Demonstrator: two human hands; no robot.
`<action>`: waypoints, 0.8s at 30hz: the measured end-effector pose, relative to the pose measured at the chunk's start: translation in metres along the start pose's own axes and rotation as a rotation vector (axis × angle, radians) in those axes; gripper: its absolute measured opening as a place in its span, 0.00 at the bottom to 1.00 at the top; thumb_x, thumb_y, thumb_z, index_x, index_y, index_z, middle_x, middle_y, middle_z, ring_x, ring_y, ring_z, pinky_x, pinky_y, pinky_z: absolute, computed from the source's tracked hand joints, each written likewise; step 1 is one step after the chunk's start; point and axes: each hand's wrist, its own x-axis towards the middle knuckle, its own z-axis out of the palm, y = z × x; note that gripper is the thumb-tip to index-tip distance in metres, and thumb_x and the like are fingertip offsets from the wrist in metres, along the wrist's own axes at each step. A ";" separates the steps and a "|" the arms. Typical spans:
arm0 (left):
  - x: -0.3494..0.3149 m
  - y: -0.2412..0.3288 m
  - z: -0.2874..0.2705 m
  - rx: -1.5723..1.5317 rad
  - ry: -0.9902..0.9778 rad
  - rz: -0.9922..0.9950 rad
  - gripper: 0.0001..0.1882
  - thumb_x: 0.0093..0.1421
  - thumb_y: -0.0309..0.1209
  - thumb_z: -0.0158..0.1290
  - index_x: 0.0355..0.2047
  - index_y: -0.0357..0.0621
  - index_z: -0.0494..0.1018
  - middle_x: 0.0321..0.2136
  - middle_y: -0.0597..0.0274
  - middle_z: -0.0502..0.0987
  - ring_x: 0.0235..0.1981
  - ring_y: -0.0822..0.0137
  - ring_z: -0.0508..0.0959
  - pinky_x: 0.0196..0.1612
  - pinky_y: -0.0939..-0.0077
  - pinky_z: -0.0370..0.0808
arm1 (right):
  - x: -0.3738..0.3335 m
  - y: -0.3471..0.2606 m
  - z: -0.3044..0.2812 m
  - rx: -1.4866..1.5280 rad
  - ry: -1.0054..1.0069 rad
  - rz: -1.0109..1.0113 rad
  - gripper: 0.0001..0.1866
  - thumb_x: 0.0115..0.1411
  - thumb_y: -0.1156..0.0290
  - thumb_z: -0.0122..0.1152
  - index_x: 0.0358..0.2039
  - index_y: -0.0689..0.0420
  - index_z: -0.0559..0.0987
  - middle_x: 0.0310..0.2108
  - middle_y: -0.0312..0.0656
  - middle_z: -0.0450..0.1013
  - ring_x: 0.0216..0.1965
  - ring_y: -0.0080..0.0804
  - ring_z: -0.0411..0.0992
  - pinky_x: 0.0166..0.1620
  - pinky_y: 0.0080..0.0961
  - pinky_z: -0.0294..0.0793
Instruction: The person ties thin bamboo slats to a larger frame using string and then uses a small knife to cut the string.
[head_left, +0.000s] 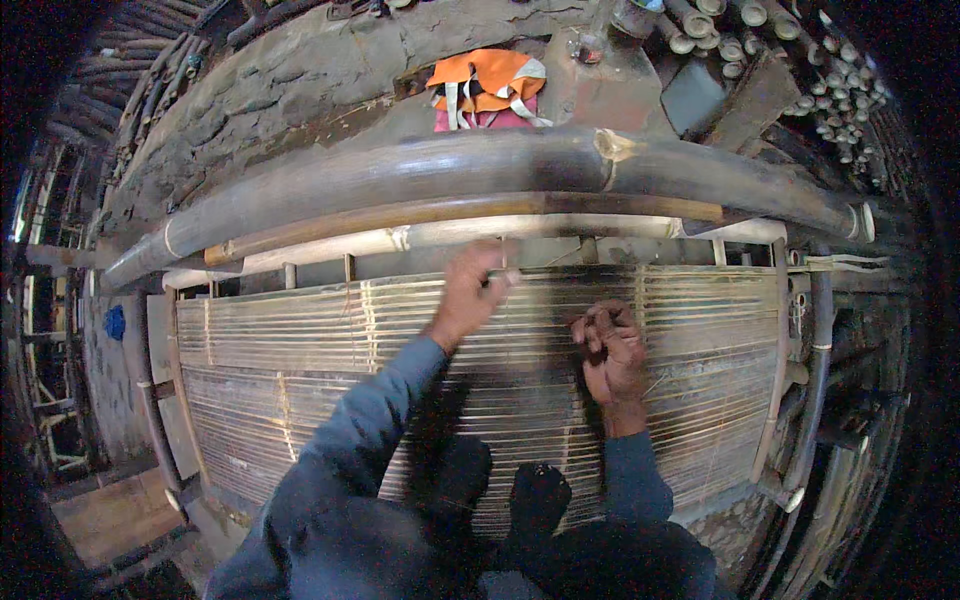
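A wide panel of thin bamboo strips [330, 325], tied across by a few pale cross bindings, lies in front of me in a pole frame. My left hand [468, 295] is over the panel's far edge, close to a pale bamboo rail [330, 246]; motion blurs its fingers. To the right and a little nearer, my right hand [612, 355] is above the strips with its fingers curled closed. Whatever it may pinch is too small or hidden to name. My two dark-covered feet [540, 497] rest at the panel's near part.
A thick bamboo pole [400, 165] crosses beyond the panel, with a thinner brown pole [450, 213] beside it. Upright poles [822, 350] flank the frame. Behind lies an orange and white cloth bag [487, 80] on a stone ledge. Bamboo poles [700, 35] are stacked far right.
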 end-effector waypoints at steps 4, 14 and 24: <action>-0.037 0.033 0.023 0.175 -0.380 0.282 0.09 0.60 0.34 0.57 0.38 0.44 0.81 0.34 0.53 0.79 0.42 0.52 0.77 0.58 0.62 0.66 | -0.019 -0.003 -0.001 -0.270 -0.002 0.031 0.07 0.65 0.68 0.62 0.35 0.59 0.77 0.30 0.40 0.76 0.28 0.25 0.70 0.35 0.23 0.70; -0.036 0.031 0.005 0.105 -0.640 0.110 0.12 0.65 0.38 0.52 0.30 0.47 0.80 0.21 0.52 0.75 0.30 0.50 0.76 0.47 0.58 0.68 | -0.029 -0.031 0.009 -0.548 -0.118 0.153 0.09 0.67 0.68 0.59 0.40 0.61 0.78 0.35 0.39 0.77 0.36 0.22 0.74 0.43 0.22 0.73; 0.001 0.080 -0.069 0.550 -1.063 0.410 0.22 0.57 0.36 0.59 0.52 0.49 0.75 0.50 0.49 0.74 0.57 0.51 0.70 0.60 0.49 0.63 | 0.009 -0.198 -0.142 -1.747 0.467 -0.384 0.09 0.60 0.71 0.62 0.38 0.63 0.81 0.39 0.54 0.77 0.44 0.52 0.75 0.48 0.42 0.74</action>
